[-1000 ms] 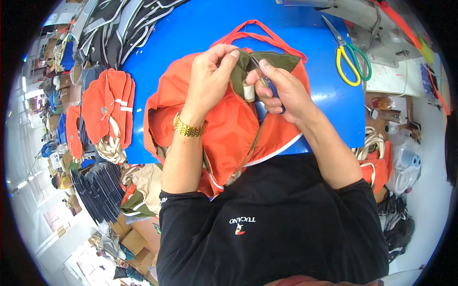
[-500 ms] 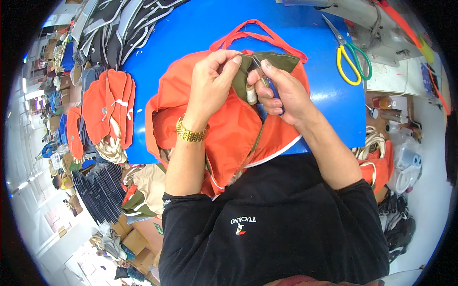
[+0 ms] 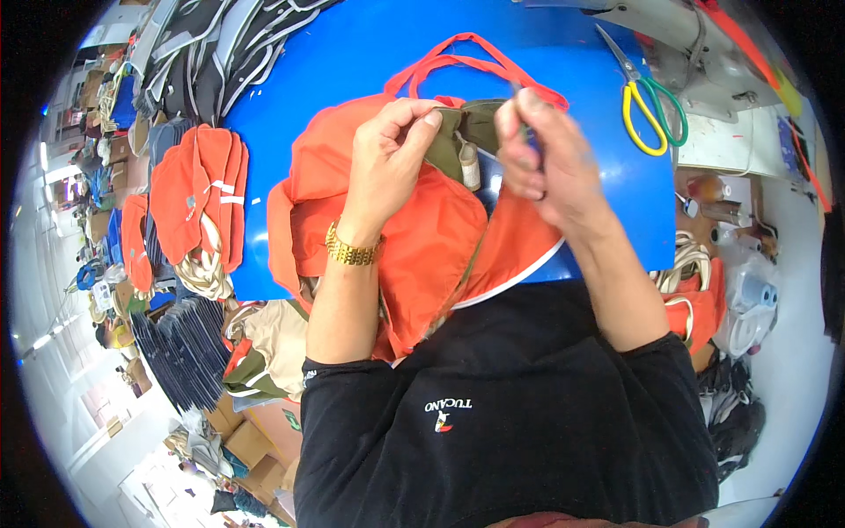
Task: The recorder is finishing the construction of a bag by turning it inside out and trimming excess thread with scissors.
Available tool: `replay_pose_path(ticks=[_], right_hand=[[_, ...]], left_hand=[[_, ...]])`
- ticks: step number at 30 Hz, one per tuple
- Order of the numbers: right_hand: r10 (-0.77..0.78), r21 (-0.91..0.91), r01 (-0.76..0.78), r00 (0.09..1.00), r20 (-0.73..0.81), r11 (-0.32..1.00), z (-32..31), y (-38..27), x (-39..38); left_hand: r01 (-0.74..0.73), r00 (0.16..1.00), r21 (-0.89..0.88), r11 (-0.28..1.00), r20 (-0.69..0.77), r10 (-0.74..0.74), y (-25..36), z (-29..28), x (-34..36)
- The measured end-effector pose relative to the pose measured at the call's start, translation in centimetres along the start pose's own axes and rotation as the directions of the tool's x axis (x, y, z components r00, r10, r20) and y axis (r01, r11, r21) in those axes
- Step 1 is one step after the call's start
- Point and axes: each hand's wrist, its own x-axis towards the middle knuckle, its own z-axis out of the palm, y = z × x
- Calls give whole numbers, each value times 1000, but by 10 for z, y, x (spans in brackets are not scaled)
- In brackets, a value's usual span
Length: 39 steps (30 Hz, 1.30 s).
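An orange cloth bag (image 3: 422, 238) with olive lining (image 3: 447, 157) and long orange straps lies spread before me. My left hand (image 3: 387, 167) pinches the lining's upper edge between thumb and fingers. A small whitish tag (image 3: 470, 167) hangs from the lining just right of there. My right hand (image 3: 554, 163), smeared by motion, is closed round small thread snips (image 3: 531, 136) with a blue handle, over the bag's right side. Their blade is blurred and mostly hidden by the fingers.
Scissors (image 3: 650, 110) with yellow and green handles lie at the right of the blue table (image 3: 352, 62), near a sewing machine (image 3: 704, 70). Dark panels with grey trim (image 3: 202, 53) fill the far left. Stacked orange pieces (image 3: 194, 198) with cream cords hang at the left edge.
My right hand has drawn the snips away from the lining, up and to the right. The olive cloth and tag have shifted slightly. My left hand keeps its pinch in place.
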Motion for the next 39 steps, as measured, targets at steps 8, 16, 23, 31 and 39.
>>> replay_pose_path(ticks=[8,16,23,31,39], right_hand=[[-338,-844,274,934,118,462,-8,-9,19],[-438,-856,183,897,-55,484,-33,-3,8],[-533,-863,368,834,141,347,-2,-1,24],[-348,-879,342,910,223,332,0,0,30],[-398,-788,251,917,9,562,-10,2,19]], left_hand=[[-254,965,127,959,-24,259,8,4,-4],[-82,971,9,997,-223,82,10,-37,10],[-31,993,-132,991,-120,15,5,-8,6],[-239,956,418,877,-56,288,17,2,1],[57,993,-249,967,-86,-81,3,8,-1]])
